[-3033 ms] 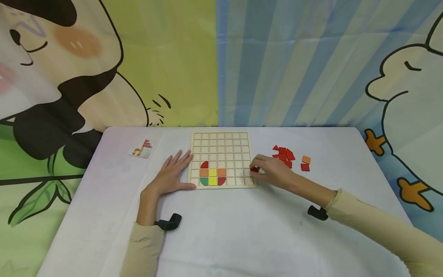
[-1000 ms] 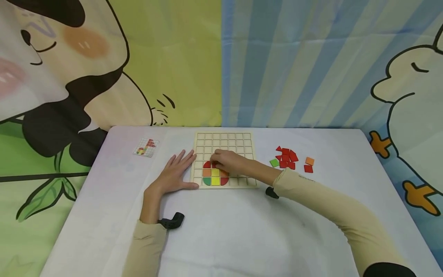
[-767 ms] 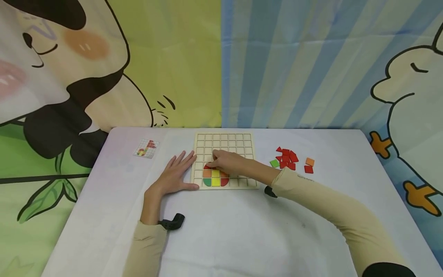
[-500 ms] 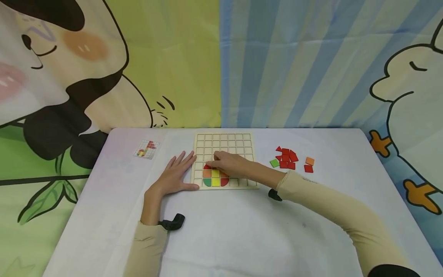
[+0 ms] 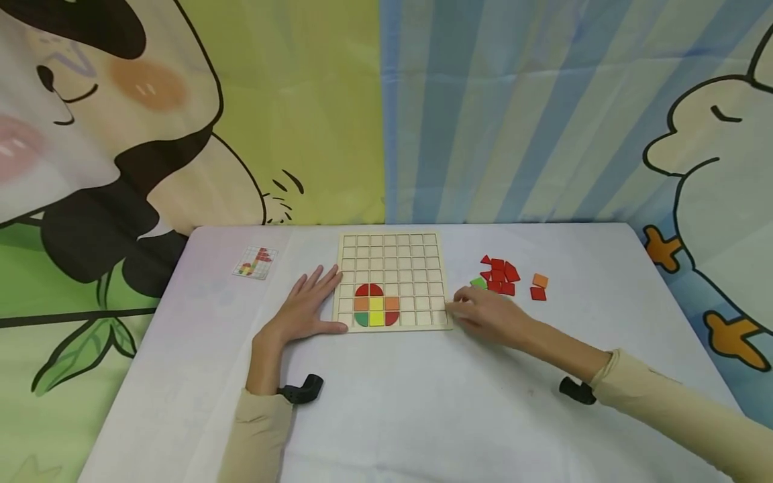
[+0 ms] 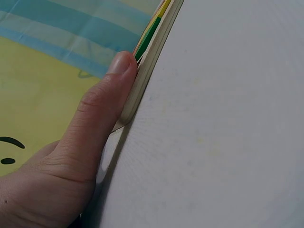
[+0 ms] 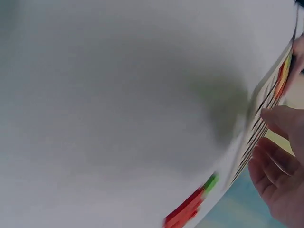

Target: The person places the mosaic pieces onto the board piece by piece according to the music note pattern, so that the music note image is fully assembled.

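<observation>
A pale wooden grid board (image 5: 417,268) lies on the table in the head view. In its lower left cells sit two red quarter-circles (image 5: 370,290) side by side, orange squares (image 5: 361,304), yellow squares (image 5: 376,311), a green quarter-circle (image 5: 362,319) and another red one (image 5: 391,318). My left hand (image 5: 304,305) rests spread along the board's left edge; in the left wrist view its thumb (image 6: 97,107) lies against the corner. Just off the right edge is my right hand (image 5: 489,314), fingers loosely bent. The right wrist view shows a gap between its thumb and fingers, with nothing held.
Several loose red pieces (image 5: 500,275) lie right of the board, with a green piece (image 5: 478,283) at their near left. Beyond them are an orange square (image 5: 540,280) and a red square (image 5: 538,294). A pattern card (image 5: 255,262) lies at the left.
My right hand has put a second red quarter-circle beside the first, let it go and moved right, off the board. The left hand stays at the board's edge.
</observation>
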{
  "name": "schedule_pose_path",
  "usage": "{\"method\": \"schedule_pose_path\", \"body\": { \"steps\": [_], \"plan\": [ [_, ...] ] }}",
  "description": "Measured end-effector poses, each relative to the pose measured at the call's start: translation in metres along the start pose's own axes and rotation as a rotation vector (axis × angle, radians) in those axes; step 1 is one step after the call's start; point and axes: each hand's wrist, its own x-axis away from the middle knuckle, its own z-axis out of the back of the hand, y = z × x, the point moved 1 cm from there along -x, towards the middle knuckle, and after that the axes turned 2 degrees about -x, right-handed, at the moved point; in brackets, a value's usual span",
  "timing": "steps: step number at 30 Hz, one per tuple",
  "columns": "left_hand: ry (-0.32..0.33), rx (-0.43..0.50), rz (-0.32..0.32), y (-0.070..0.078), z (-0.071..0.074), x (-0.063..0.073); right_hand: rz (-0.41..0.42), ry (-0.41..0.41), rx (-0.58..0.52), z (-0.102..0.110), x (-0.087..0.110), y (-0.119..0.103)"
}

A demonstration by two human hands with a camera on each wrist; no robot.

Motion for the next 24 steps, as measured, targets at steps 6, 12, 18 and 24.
{"method": "schedule_pose_path", "body": {
  "steps": [6, 12, 18, 24],
  "plan": [
    [-0.004, -0.004, 0.004, 0.001, 0.002, 0.001, -0.087, 0.099, -0.022, 0.005, 0.02, 0.055],
    [-0.003, -0.006, -0.001, 0.002, 0.002, 0.001, -0.075, 0.011, -0.101, 0.007, 0.022, 0.072],
    [-0.012, -0.005, 0.008, 0.002, 0.001, 0.0, -0.037, -0.019, -0.088, 0.008, 0.016, 0.079],
    [-0.003, -0.009, 0.009, 0.001, 0.001, 0.0, 0.136, 0.088, -0.024, 0.004, 0.01, 0.087]
  ]
}}
